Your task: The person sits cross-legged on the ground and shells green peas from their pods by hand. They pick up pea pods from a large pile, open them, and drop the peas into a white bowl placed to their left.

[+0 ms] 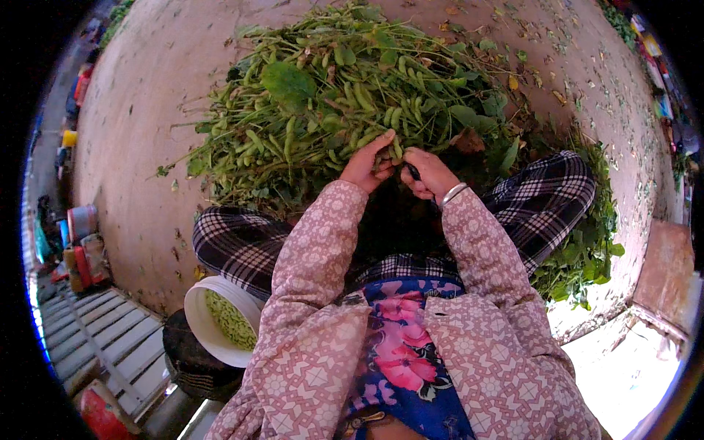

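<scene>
A large heap of cut soybean plants (352, 99), thick with green pods and leaves, lies before my crossed legs. At the heap's near edge, my left hand (369, 163) has its fingers curled around a green soybean pod (397, 148). My right hand (432, 171) is close beside it, wearing a silver bangle (454, 193). Its fingers grip a small black object (412, 172), mostly hidden in the fist. The fingertips of both hands nearly meet at the pod. By my left knee, a white plastic bucket (201, 313) holds shelled green beans (228, 319).
The bucket sits tilted by a dark round object (190, 357). More leafy stalks (583, 258) lie beside my right knee. Fallen leaves dot the concrete floor (594, 82). A white slatted rack (104, 324) and assorted containers (82, 223) stand at the left.
</scene>
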The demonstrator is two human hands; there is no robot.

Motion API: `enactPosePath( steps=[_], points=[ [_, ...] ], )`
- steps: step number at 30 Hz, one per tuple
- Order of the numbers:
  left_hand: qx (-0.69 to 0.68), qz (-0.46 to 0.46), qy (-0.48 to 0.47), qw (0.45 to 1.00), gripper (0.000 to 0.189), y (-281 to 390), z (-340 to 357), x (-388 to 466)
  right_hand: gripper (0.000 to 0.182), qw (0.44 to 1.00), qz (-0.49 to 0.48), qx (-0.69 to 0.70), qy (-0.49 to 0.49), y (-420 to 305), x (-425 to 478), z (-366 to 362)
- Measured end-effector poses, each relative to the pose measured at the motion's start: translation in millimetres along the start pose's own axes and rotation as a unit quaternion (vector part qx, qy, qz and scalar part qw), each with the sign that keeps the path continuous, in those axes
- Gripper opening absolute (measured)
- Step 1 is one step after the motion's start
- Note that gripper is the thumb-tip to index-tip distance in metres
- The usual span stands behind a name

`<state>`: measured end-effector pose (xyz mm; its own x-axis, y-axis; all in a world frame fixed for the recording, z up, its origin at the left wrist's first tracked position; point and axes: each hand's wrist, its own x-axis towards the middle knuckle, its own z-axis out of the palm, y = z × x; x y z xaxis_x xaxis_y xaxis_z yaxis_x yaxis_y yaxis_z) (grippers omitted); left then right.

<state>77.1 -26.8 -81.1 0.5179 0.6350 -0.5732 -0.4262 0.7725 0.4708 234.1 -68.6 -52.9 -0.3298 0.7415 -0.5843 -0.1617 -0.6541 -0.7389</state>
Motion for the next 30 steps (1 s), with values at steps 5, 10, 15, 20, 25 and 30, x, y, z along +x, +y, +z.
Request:
enactPosePath(
  steps=[5,10,15,20,25,30],
  points=[
    [0.035,0.023,0.018,0.999,0.017,1,2,-6,0.022,0.995,-0.039,-0.041,0.08,-5,-3,11],
    [0.077,0.025,0.006,0.997,0.02,-1,-3,-2,0.021,0.992,-0.035,-0.051,0.113,-5,0,7],
    [0.092,0.059,0.027,0.994,0.018,-5,-1,0,0.021,0.988,-0.068,-0.04,0.133,2,6,7],
    [0.096,0.071,0.016,0.993,0.018,-8,-5,3,0.021,0.984,-0.089,-0.043,0.145,7,8,9],
    [0.083,0.08,0.024,0.993,0.018,-9,-3,2,0.021,0.991,-0.062,0.006,0.122,6,6,9],
    [0.081,0.084,0.024,0.993,0.017,-13,-7,6,0.021,0.987,-0.075,0.001,0.143,7,5,14]
  ],
)
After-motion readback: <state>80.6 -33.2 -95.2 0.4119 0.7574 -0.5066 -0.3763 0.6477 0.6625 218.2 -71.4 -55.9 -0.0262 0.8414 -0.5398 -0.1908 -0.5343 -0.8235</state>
